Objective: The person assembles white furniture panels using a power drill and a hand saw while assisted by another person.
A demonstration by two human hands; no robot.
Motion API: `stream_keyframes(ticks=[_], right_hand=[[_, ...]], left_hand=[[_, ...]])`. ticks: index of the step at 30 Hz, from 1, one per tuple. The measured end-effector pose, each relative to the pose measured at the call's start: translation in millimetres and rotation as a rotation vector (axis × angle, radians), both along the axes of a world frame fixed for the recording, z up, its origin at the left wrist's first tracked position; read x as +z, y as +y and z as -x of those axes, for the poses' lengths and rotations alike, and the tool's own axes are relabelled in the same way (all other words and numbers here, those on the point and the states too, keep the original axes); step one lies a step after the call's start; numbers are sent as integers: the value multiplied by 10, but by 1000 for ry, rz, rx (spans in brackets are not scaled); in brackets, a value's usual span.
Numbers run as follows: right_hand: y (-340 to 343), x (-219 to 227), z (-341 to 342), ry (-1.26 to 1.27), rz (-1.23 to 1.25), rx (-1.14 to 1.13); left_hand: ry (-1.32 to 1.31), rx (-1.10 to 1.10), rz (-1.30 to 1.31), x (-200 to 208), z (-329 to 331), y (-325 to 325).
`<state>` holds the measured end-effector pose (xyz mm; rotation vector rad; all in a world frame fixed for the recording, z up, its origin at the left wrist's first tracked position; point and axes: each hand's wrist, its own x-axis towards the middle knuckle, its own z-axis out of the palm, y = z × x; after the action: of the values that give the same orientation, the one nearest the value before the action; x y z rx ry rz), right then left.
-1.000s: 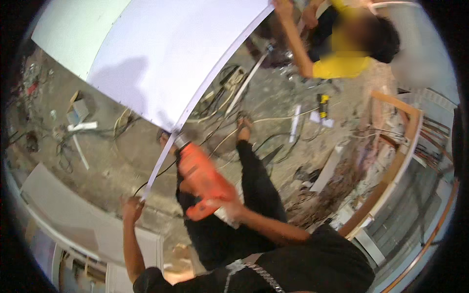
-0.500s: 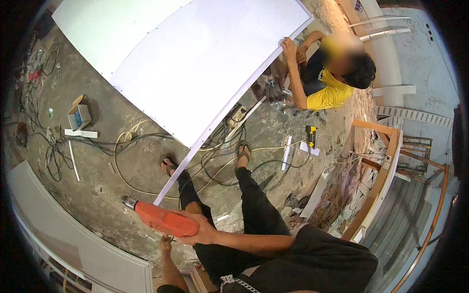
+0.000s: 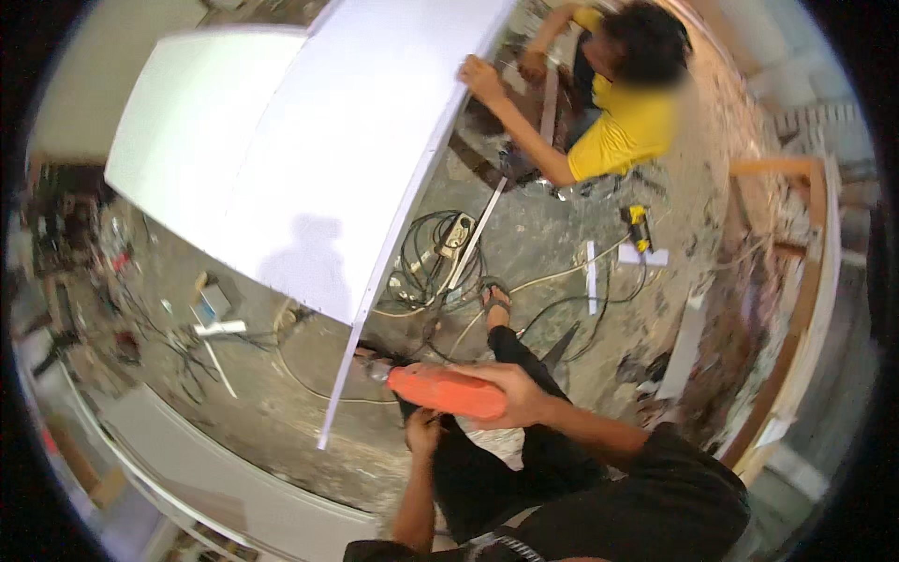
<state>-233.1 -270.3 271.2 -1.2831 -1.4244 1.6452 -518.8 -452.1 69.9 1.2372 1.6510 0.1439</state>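
Note:
My right hand [image 3: 521, 397] is wrapped round a red power drill [image 3: 442, 391], whose chuck points left. My left hand [image 3: 423, 431] is closed just below the drill; whatever its fingers pinch is too small to make out. A large white panel [image 3: 375, 122] stands raised ahead of me. Along its right edge runs a narrow white strip [image 3: 342, 389], its free end reaching past the panel's near corner, left of the drill. A co-worker in a yellow shirt [image 3: 613, 136] crouches at the far right, one hand [image 3: 481, 81] on the panel's edge.
Cables and a power strip [image 3: 456, 236] lie on the floor near my sandalled foot [image 3: 495, 300]. A yellow-and-black power tool [image 3: 638, 228] lies to the right. A small open box [image 3: 213, 302] and white offcuts are at left. Wooden framing [image 3: 796, 347] stands at right.
The view has shifted. The drill and both my hands have moved right relative to the strip, so the chuck is now right of it. The co-worker still touches the panel's edge.

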Motion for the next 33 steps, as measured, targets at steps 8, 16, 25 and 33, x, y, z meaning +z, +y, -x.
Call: stream_keyframes(ticks=[8,16,25,33], right_hand=[[-498,397,-1760,-176,30,-235],[-1427,-169,-1943,-48,61,-653],[-1477,-242,-1799,6,73,-772],[-1597,-289,-1807,14,40,-785]], left_hand=[[-193,-928,-104,-470,-1252,667],[-935,465,788,731,-2551,1553],[-792,670,536,1040,-3223,1816],[-808,712,606,1058,-3237,1765]])
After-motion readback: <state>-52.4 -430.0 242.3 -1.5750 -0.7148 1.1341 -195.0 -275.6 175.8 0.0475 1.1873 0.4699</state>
